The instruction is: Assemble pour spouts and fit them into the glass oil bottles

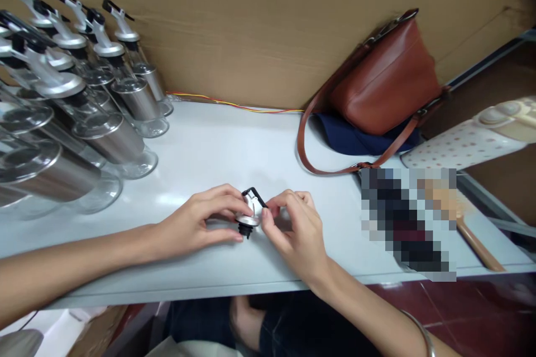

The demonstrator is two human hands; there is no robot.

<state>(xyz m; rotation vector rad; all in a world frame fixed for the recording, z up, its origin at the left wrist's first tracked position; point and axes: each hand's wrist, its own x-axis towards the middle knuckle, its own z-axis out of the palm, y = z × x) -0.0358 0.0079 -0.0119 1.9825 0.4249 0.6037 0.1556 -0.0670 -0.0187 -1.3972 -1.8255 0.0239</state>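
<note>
Between my hands, just above the white table, is a bottle pourer (248, 220) with a silver body, a black lever on top and a black ribbed stopper pointing down. My left hand (215, 215) grips its silver body from the left, fingers over the top and thumb low near the stopper. From the right, my right hand (295, 223) pinches at the end of the black lever with thumb and forefinger. Several glass bottles with steel sleeves (111, 136) stand at the left, topped with pourers of the same kind.
A brown leather bag (389, 78) rests on dark blue cloth (347, 134) against the cardboard wall (234, 22). To the right are a dotted tumbler (460, 142), a blurred-out dark object (406, 223) and a wooden-handled brush (477, 242). Red and yellow wires (234, 105) run along the table's back edge.
</note>
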